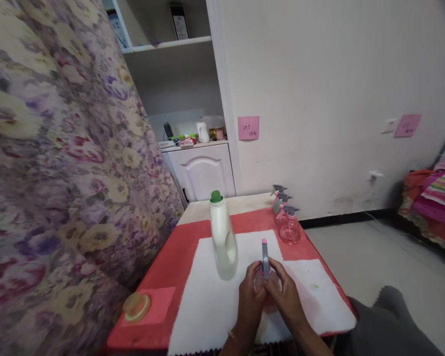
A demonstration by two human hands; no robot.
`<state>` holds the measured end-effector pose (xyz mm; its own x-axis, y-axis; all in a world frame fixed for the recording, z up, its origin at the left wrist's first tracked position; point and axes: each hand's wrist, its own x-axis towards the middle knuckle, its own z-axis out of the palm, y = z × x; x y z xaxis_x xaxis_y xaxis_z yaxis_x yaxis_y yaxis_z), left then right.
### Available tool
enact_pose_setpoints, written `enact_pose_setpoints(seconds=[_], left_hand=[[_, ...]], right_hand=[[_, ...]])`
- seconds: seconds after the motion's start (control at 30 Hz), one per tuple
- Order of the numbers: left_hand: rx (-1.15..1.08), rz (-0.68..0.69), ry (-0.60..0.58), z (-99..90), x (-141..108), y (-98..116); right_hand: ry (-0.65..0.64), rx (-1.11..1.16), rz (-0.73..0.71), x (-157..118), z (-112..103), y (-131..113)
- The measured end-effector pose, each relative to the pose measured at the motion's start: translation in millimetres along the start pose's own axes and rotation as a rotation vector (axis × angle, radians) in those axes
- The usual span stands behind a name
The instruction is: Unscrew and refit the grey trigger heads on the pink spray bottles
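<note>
Near the table's front, a pink spray bottle (265, 257) with a grey trigger head stands between my two hands. My left hand (249, 291) has its fingers wrapped round the left side of the bottle's neck. From the right, my right hand (286, 294) closes round the same neck, just below the grey head. Both thumbs meet on the near side, and the hands hide much of the bottle's body. Left of my hands, a tall pale green jug (223, 242) with a handle stands upright, its mouth uncapped and showing dark green inside.
White cloth (196, 301) and red cloth (157, 262) cover the table. Several spray bottles (290, 231) stand at its far right corner. A round greenish cap (136, 306) lies on a pink paper (163, 302) at the front left. A floral curtain (66, 173) hangs at left.
</note>
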<state>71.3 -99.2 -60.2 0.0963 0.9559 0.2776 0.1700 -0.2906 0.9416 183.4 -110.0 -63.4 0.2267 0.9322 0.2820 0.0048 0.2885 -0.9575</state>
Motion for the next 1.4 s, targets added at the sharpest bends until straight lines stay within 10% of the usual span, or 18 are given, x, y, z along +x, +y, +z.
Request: enact_pose_setpoints(seconds=[1.4], left_hand=[[-0.102,0.023,-0.011,2.0,-1.0,-7.5]], right_hand=[[0.078,-0.104,-0.071,7.0,9.0,-3.6]])
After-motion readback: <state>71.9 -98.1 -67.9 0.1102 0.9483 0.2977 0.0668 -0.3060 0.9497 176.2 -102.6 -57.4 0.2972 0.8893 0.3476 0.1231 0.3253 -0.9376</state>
